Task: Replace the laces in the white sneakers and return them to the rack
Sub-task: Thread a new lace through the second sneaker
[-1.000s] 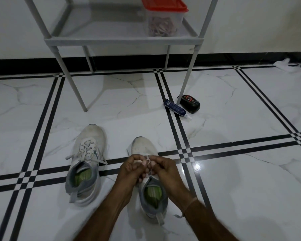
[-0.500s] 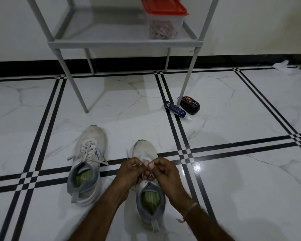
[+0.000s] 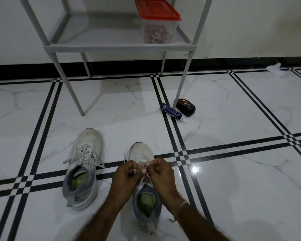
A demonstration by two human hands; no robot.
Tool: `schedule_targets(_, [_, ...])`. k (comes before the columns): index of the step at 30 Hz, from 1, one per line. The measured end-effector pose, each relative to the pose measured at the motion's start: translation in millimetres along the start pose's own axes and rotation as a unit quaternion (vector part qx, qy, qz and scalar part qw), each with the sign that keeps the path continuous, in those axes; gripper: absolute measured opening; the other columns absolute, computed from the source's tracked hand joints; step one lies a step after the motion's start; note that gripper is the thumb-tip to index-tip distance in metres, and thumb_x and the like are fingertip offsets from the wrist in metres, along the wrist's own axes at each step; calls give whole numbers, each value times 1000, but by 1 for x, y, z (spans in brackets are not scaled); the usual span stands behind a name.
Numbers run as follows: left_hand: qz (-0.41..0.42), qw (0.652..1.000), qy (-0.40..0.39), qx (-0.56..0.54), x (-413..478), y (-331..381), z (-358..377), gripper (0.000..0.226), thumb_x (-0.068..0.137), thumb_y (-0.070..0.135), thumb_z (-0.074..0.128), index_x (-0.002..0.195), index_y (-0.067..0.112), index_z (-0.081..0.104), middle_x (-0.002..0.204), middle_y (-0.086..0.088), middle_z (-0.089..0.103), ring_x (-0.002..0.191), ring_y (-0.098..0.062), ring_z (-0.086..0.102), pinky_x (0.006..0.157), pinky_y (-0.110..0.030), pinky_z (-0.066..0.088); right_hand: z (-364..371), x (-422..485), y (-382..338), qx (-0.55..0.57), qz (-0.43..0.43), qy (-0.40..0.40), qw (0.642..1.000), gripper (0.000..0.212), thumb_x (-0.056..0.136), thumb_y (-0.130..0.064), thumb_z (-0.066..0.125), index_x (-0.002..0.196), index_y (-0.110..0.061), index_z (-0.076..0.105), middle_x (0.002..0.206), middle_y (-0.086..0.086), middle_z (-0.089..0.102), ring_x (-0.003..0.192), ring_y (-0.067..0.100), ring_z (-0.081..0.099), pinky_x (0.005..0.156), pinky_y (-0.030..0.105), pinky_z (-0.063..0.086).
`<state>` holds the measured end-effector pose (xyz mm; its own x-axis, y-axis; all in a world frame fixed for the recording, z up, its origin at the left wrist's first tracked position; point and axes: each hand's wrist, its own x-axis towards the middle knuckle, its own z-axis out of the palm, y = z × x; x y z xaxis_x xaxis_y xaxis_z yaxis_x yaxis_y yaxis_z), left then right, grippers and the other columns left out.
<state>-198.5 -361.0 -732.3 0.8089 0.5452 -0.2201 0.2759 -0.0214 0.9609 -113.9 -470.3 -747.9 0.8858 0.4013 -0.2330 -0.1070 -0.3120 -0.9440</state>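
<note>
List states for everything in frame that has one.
Laced sneaker: upright on floor, lace ends loose, untied.
Second sneaker: upright on floor, lacing in progress.
Left hand: pinching its lace.
Right hand: pinching the same lace.
Container: on rack, red lid on.
Blue tube: lying on floor.
Black tin: on floor, looks shut.

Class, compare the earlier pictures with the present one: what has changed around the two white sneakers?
No thing visibly moved. The left hand and right hand still pinch the white lace over the nearer white sneaker. The laced white sneaker, grey rack and red-lidded clear tub stayed put.
</note>
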Motion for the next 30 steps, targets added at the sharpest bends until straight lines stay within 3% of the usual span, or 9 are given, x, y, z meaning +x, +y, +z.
schedule_targets(6, [-7,997,65,37,4,-8,1,8,91,9,69,86,16,68,80,-1,76,74,-19,73,69,-37,60,-10,-7,-2,54,10,-65,996,21,90,-17,77,99,-10,59,84,8,75,81,21,76,78,39,63])
schedule_targets(9, [31,992,95,79,4,-5,0,15,89,6,69,83,20,65,76,3,74,70,-12,71,65,-31,59,-16,-12,-2,-7,-37,-93,995,17,84,-12,80,92,-16,66,82,0,75,80,16,74,78,35,62])
schedule_targets(12, [131,969,45,204,8,-7,-4,15,92,17,66,80,25,65,70,14,69,70,-4,66,64,-16,50,-16,-16,-3,-60,-98,-83,990,13,86,-9,75,87,-21,72,82,-10,75,80,11,73,76,28,61])
schedule_targets(15, [155,953,-29,260,12,-5,-15,19,89,26,58,74,33,66,67,20,63,76,3,63,64,-7,41,-19,-18,0,-71,-122,-57,988,14,88,-7,73,87,-21,73,83,-14,74,83,10,72,76,27,60])
schedule_targets(18, [83,971,-109,198,17,-6,-23,30,95,29,58,66,30,68,67,15,61,67,-2,57,63,-20,39,-19,-21,4,-54,-117,-43,991,14,89,-4,71,88,-18,71,82,-9,74,81,14,73,75,32,61])
schedule_targets(20, [-47,982,-165,83,20,-8,-25,36,103,35,55,80,17,76,75,5,67,69,-9,55,65,-26,40,-17,-22,5,-44,-113,-34,992,13,90,-5,71,89,-18,71,82,-9,74,81,13,72,73,28,60])
schedule_targets(22, [-136,978,-158,4,22,-12,-26,46,102,44,54,94,5,77,90,-10,74,78,-21,61,75,-32,47,-16,-24,5,-43,-118,-46,991,8,91,-12,74,93,-20,73,85,-12,74,83,11,71,73,25,58])
schedule_targets(26, [-148,981,-123,-11,21,-13,-25,70,85,63,59,95,-5,72,84,-21,72,77,-24,63,76,-34,47,-12,-28,-2,-64,-135,-78,986,24,81,-41,82,98,-27,72,89,-14,74,85,9,71,73,28,59])
schedule_targets(30, [-143,983,-118,1,22,-12,-21,42,100,42,58,92,7,79,82,-12,77,75,-12,70,68,-23,52,-9,-25,-7,-122,-188,-33,974,32,94,-58,62,80,-29,62,72,-17,66,69,8,65,60,30,55])
